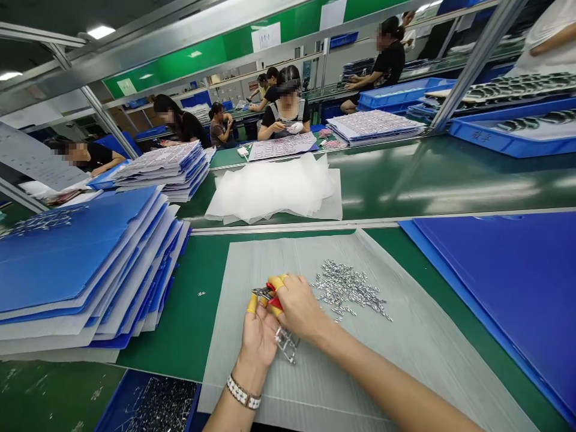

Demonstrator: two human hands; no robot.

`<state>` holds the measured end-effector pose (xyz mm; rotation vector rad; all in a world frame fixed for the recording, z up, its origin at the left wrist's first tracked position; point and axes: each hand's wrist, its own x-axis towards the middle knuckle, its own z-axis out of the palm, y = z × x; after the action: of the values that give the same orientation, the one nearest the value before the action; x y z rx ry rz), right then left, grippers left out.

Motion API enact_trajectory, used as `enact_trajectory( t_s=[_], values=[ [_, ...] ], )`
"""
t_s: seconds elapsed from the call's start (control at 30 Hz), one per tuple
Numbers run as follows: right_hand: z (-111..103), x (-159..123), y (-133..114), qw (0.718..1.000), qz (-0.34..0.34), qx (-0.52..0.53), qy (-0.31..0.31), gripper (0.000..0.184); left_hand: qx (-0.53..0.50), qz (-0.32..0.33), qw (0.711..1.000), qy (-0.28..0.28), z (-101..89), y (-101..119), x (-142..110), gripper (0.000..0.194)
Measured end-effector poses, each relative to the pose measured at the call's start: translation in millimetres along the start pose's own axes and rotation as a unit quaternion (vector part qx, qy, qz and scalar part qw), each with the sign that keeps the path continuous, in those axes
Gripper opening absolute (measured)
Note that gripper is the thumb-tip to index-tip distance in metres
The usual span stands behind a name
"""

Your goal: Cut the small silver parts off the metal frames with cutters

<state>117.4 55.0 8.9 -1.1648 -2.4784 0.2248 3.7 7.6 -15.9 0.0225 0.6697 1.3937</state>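
My right hand (297, 305) is closed round red-handled cutters (269, 294), whose metal jaws point left. My left hand (258, 333), with yellow finger cots on its fingertips and a bracelet at the wrist, is closed on a small metal part cluster (287, 344) that hangs below the two hands. Both hands meet over a grey foam sheet (405, 348). A pile of small loose metal pieces (348, 293) lies on the sheet just right of my right hand.
A tall stack of blue and white sheets (85, 276) lies at my left, a blue board (508, 294) at my right. A blue bin of metal parts (157, 405) sits at the near edge. White foam sheets (274, 189) lie beyond a rail. Several people work at the far benches.
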Motion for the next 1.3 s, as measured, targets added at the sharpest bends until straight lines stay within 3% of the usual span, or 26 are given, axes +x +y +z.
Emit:
enact_trajectory(
  t_s=[0.1, 0.2, 0.33, 0.47, 0.77, 0.9, 1.1, 1.3],
  values=[
    [13, 2, 5, 1.0, 0.005, -0.004, 0.022, 0.027, 0.005, 0.005, 1.0, 0.009, -4.5, -4, 3, 0.026],
    [6, 1, 9, 1.0, 0.004, 0.003, 0.012, 0.029, 0.016, 0.036, 0.999, 0.012, -12.5, 1, 5, 0.023],
    [-12, -10, 9, 0.997, -0.043, 0.022, -0.066, 0.029, 0.032, 0.032, 0.998, 0.037, -24.6, 1, 6, 0.026],
    [-15, -21, 10, 0.981, -0.137, -0.026, -0.133, 0.018, 0.074, -0.015, 0.997, 0.014, -27.4, -1, 3, 0.036],
    [-27, -11, 12, 0.968, -0.215, -0.07, -0.104, 0.003, 0.085, -0.011, 0.996, -0.01, -16.7, 6, -11, 0.04],
    [-27, -9, 14, 0.966, -0.23, -0.066, -0.102, 0.006, 0.086, -0.002, 0.996, 0.012, -21.4, 7, -12, 0.037],
    [-24, -5, 15, 0.964, -0.232, -0.051, -0.12, 0.003, 0.087, -0.024, 0.996, -0.014, -30.4, 9, -9, 0.028],
    [-29, 12, 8, 0.985, -0.143, 0.012, -0.1, 0.014, 0.051, -0.017, 0.998, -0.012, -17.0, 6, -13, 0.035]
  ],
)
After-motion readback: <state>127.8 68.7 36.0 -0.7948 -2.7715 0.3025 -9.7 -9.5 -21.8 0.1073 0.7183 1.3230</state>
